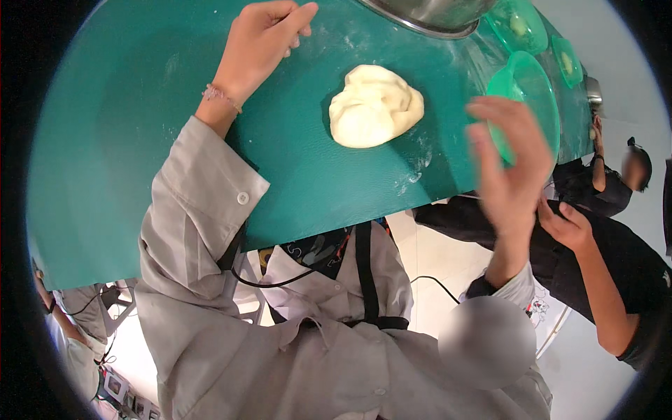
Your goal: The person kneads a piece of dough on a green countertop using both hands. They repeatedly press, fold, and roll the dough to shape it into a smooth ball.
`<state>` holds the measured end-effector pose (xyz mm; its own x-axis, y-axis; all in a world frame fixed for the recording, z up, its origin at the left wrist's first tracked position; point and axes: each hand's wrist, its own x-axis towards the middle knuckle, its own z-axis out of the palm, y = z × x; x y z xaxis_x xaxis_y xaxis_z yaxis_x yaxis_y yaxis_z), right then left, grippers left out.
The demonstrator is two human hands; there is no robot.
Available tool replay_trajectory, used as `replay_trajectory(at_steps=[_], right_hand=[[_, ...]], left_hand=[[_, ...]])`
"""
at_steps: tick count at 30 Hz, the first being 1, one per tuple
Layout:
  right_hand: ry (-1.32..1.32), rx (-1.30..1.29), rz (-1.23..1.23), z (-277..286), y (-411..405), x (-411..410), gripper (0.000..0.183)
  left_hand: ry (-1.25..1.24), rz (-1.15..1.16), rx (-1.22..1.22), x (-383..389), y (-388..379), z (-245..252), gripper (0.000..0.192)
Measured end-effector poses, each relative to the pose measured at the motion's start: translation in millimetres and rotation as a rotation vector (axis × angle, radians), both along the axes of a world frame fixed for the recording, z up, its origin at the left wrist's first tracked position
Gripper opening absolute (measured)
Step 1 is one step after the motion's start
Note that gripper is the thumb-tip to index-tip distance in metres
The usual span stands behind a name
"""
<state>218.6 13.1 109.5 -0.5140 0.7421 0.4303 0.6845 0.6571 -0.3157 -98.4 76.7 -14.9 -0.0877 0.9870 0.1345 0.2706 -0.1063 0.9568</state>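
Note:
A smooth, pale yellow lump of dough [375,107] lies on the green tabletop [294,194], folded and creased on top. My left hand [268,39], with a bead bracelet at the wrist, is up and to the left of the dough, apart from it. Its fingers are curled in, and nothing shows inside them. My right hand [506,157] is blurred and raised at the table's right side, thumb and fingers apart and holding nothing. It overlaps the near part of a green plastic bowl [543,94]; whether it touches the bowl I cannot tell.
A large metal bowl [436,18] stands at the far edge of view. Farther right are more green containers [517,26] with pale lumps inside. A person in black [604,262] stands close on my right, one hand near mine. White flour traces [417,168] mark the table.

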Motion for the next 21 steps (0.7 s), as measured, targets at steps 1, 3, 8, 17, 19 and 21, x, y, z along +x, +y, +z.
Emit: replay_trajectory(at_steps=[1,3,8,17,19,21], right_hand=[[-0.014,0.007,0.091,-14,-8,-15,0.027],[-0.168,-0.045,0.224,-30,-22,-38,0.039],[-0.362,-0.059,0.194,-57,-41,-54,0.068],[-0.334,-0.021,0.219,-44,-19,-57,0.043],[-0.279,0.045,0.241,-32,-25,-50,0.042],[-0.237,0.050,0.204,-36,-35,-38,0.044]], left_hand=[[-0.003,-0.006,0.006,-1,-1,-2,0.042],[-0.007,-0.014,0.020,0,0,-1,0.042],[-0.005,0.011,0.047,17,1,12,0.043],[0.024,0.099,-0.010,20,-3,24,0.042],[0.022,0.103,-0.019,19,-3,27,0.042],[0.004,0.086,-0.027,22,-1,28,0.042]])
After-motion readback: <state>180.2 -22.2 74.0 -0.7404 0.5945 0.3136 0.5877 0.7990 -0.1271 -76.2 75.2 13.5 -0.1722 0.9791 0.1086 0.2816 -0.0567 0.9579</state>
